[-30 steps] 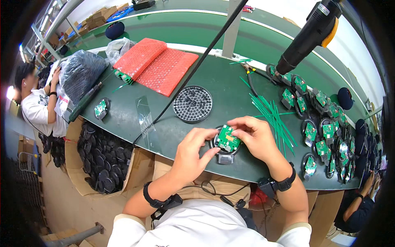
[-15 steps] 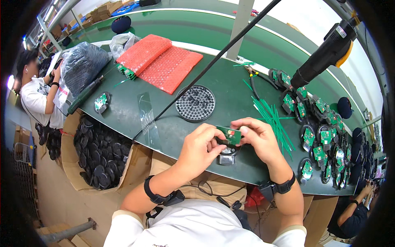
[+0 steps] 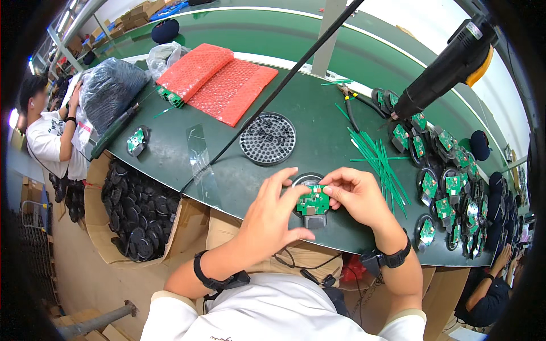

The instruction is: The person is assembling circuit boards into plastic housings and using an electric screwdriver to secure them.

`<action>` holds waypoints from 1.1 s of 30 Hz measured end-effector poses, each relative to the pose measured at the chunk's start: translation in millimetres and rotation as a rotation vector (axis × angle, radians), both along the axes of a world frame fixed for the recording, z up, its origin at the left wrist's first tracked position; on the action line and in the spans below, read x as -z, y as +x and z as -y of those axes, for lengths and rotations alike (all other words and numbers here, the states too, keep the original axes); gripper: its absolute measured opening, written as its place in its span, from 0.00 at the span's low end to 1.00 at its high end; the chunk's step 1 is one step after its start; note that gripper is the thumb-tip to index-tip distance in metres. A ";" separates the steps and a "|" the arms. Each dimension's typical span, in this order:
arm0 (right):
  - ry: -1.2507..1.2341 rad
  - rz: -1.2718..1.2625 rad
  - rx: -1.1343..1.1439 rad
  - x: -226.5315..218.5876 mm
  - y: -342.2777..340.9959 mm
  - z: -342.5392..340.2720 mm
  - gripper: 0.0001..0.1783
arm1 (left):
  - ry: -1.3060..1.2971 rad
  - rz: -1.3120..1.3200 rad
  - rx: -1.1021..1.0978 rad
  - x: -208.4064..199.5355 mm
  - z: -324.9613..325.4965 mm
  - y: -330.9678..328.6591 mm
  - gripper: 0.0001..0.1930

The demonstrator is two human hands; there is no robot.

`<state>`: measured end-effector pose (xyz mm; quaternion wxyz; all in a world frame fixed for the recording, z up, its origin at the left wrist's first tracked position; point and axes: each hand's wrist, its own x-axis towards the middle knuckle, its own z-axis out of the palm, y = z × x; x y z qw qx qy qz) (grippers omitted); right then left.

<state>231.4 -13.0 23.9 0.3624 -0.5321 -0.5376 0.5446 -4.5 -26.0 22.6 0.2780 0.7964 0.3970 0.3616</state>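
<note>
A green circuit board (image 3: 314,202) lies face up over a round black housing (image 3: 307,177) with a dark grey block (image 3: 314,221) at its near side, close to the table's front edge. My right hand (image 3: 357,196) pinches the board's right upper corner between thumb and fingers. To the left of it, my left hand (image 3: 272,211) is open, thumb and fingers spread around the board's left side, the index fingertip close to its upper left edge. Part of the housing is hidden under the board and my fingers.
Beyond my hands sits a round black tray (image 3: 268,138) of small black parts. Green strips (image 3: 378,165), pliers (image 3: 349,108) and many board-fitted housings (image 3: 453,184) lie right, below a hanging electric screwdriver (image 3: 443,68). Red bubble wrap (image 3: 230,85) and another screwdriver (image 3: 116,131) lie left, above a box (image 3: 96,227) of black parts.
The board, held tilted up between both hands before, now lies flat over the housing. My left hand has let go and opened; the right keeps its pinch.
</note>
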 end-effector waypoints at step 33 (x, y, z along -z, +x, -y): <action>0.374 0.086 -0.031 -4.5 -5.1 2.2 0.09 | 0.118 0.144 -0.059 8.0 -25.2 9.0 0.22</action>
